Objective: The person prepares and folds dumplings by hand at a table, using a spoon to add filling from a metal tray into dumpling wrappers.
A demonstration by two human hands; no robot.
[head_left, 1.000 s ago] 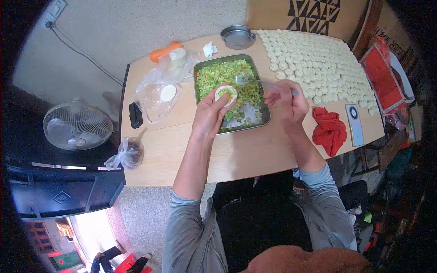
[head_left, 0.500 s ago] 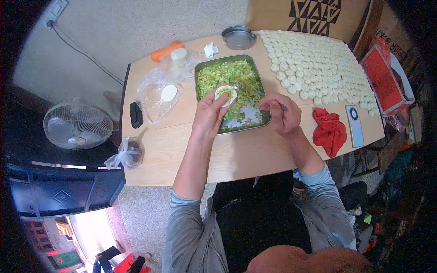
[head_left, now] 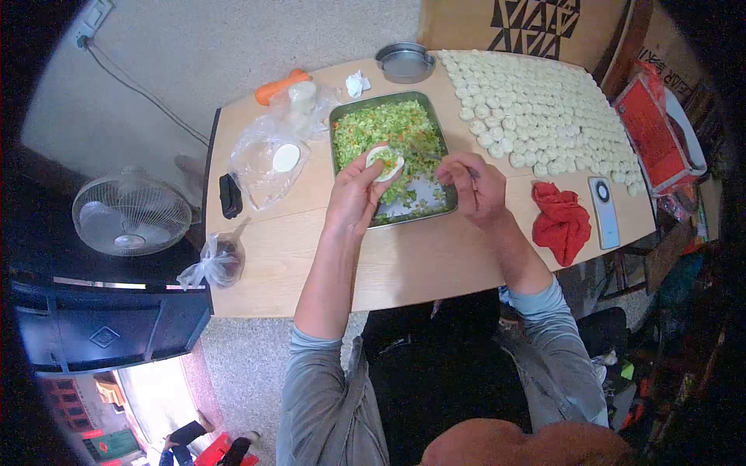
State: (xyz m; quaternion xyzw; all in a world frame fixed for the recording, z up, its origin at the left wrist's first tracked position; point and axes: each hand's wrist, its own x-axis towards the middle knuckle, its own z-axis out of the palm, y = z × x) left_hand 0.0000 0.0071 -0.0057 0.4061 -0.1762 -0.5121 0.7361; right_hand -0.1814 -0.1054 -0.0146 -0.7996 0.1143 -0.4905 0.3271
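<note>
My left hand (head_left: pixel 353 186) holds a round white dumpling wrapper (head_left: pixel 395 166) with a little chopped green and orange filling on it. It is over the near left part of a metal tray (head_left: pixel 336 147) of chopped vegetable filling (head_left: pixel 388 120). At the tray's right side my right hand (head_left: pixel 475 186) is closed, fingers pinched around what appears to be a metal spoon, its end blurred against the filling. Some bare metal shows at the tray's near right corner. Left of the tray, another white wrapper (head_left: pixel 286 158) lies on a clear plastic bag (head_left: pixel 256 167).
Many filled dumplings (head_left: pixel 536 109) cover the table's right side. A red cloth (head_left: pixel 561 225) and a phone (head_left: pixel 603 211) lie nearer me. Behind the tray stands a round metal pan (head_left: pixel 405 66). A tied bag (head_left: pixel 221 260) sits at the left edge, beside a fan (head_left: pixel 132 211).
My right hand has shifted slightly left and up, its fingers drawn closer together. My left hand still holds the wrapper in nearly the same place, with the filling on it more visible.
</note>
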